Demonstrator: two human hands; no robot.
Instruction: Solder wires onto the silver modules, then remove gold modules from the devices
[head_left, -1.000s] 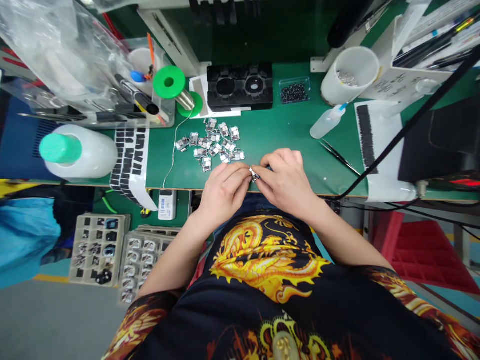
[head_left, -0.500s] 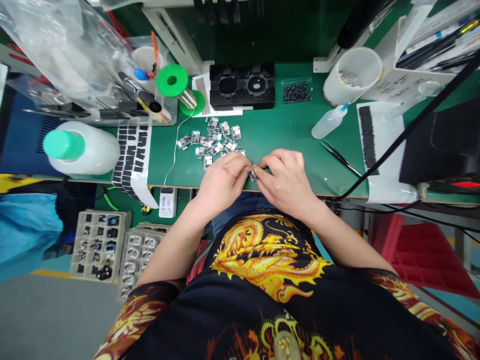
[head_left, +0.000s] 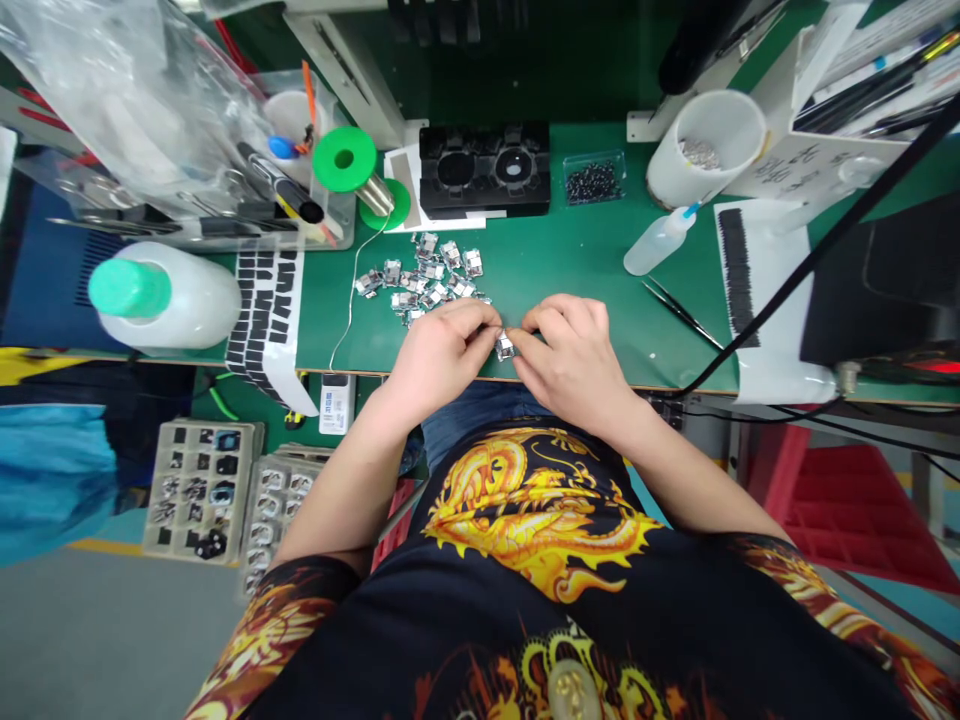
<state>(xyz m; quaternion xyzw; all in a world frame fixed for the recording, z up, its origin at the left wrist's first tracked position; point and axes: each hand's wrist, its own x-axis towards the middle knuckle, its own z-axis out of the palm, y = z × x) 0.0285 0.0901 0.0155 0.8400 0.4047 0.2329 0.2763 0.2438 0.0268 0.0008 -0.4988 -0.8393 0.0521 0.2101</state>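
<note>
Near the front edge of the green bench (head_left: 585,340), a small silver metal part (head_left: 504,347) sits between my fingertips. My left hand (head_left: 446,355) is closed, with thumb and forefinger pinched at the part's upper left. From the other side my right hand (head_left: 574,350) grips the same part, its thumb and forefinger close to those of the left. Whether something smaller is between the fingertips is hidden. Just behind my left hand lies a loose pile of similar silver metal parts (head_left: 431,270).
Behind the pile stand a solder wire spool (head_left: 345,160) and a black fixture (head_left: 484,170). A tray of tiny screws (head_left: 592,180) is at the back. Rightward lie a dropper bottle (head_left: 660,242), tweezers (head_left: 682,315) and a black cable (head_left: 810,270). A white bottle (head_left: 187,300) stands left.
The silver part has turned between my fingers, and more of its face shows now. My left fingers have drawn slightly back from it; both hands stay in nearly the same place.
</note>
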